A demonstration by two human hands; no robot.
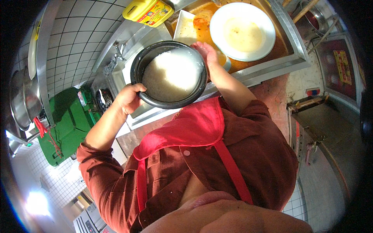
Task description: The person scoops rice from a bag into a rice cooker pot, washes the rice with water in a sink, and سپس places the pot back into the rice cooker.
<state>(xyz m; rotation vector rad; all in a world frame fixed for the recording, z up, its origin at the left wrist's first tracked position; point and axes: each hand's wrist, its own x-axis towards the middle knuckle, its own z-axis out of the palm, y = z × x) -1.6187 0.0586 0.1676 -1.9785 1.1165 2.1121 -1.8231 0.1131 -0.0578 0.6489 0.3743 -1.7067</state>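
Observation:
My left hand (130, 98) grips the rim of a round black pot (135, 70), thumb over the edge, at the pot's lower left. Whitish, cloudy water or grains fill the inside; glare hides which. Against the far right side of the pot rests my right hand (206, 52), its palm and fingers partly spread, pressed to the outer wall. Just right of that hand, a large white round bowl (215, 32) with cloudy liquid sits in a sink of orange-brown water (279, 43). A white rectangular dish (181, 29) with reddish scraps lies beside it.
A yellow plastic jug (148, 11) stands behind the sink at the tiled wall, near a metal tap (119, 51). The sink's steel rim (271, 64) runs in front. A green wheeled bin (67, 122) is at left, below steel pots (26, 99). A counter (335, 128) stands at right.

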